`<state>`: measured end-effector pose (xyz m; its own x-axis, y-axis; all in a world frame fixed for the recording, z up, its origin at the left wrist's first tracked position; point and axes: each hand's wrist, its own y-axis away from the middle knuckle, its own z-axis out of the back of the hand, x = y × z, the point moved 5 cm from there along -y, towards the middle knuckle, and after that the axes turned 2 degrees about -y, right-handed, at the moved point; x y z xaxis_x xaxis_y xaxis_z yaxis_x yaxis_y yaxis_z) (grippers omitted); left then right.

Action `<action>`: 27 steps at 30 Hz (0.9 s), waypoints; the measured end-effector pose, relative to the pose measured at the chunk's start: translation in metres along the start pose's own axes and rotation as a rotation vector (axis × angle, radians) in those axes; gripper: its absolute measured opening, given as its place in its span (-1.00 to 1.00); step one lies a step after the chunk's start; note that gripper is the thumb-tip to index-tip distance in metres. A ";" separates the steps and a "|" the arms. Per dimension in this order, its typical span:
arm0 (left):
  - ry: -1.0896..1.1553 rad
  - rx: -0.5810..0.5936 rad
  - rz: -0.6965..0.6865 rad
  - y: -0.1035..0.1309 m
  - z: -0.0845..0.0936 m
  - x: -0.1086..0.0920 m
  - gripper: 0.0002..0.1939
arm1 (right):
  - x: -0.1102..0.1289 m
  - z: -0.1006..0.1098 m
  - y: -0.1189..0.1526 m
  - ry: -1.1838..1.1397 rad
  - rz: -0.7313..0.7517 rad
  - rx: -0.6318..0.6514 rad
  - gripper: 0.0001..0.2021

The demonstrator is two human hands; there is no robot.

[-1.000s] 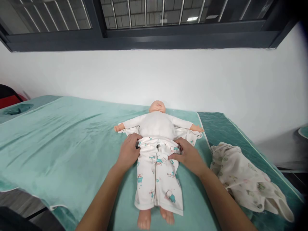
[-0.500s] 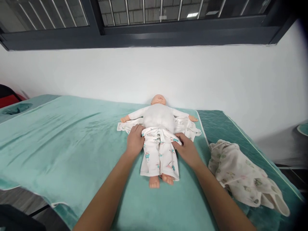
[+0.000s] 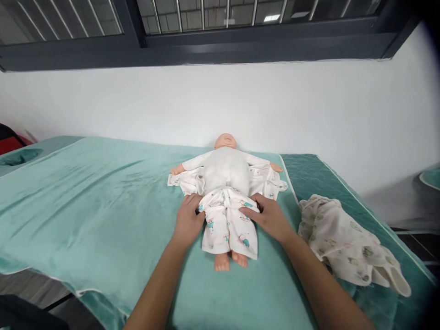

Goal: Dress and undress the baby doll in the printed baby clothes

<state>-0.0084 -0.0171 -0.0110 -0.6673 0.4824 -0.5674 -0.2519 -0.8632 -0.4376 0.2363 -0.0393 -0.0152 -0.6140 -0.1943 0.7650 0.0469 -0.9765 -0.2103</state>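
A baby doll [image 3: 227, 167] with a white cloth body lies on its back, head toward the wall and feet toward me. White printed pants [image 3: 228, 224] cover its legs, with the waistband low on the belly and the bare feet [image 3: 222, 262] showing below the hems. My left hand [image 3: 189, 217] pinches the pants at the left side of the waist. On the other side, my right hand [image 3: 268, 216] grips the waistband, thumb on top of the fabric. A white printed shirt [image 3: 266, 179] is spread flat beneath the doll's back and arms.
A crumpled white printed cloth garment [image 3: 350, 247] lies to the right on a darker green quilted cover [image 3: 302, 176]. Light green sheeting [image 3: 85, 197] covers the bed. Behind it stands a white wall [image 3: 154, 105] below a dark window frame [image 3: 206, 50].
Both hands have shifted slightly toward me along the sides of the pants. The waistband sits a little lower, showing more of the belly. The camera view has shifted slightly.
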 end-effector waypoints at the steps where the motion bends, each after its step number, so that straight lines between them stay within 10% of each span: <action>1: 0.006 -0.003 0.010 -0.001 0.000 0.001 -0.80 | 0.001 0.000 0.000 0.005 0.007 -0.016 -0.63; 27: 0.160 -0.087 0.164 -0.004 -0.001 0.015 -0.77 | 0.006 -0.010 0.013 -0.308 -0.018 0.275 -0.63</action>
<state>-0.0174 -0.0064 -0.0185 -0.5732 0.3600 -0.7361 -0.0831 -0.9193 -0.3848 0.2255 -0.0522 -0.0193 -0.3542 -0.1551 0.9222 0.2727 -0.9604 -0.0567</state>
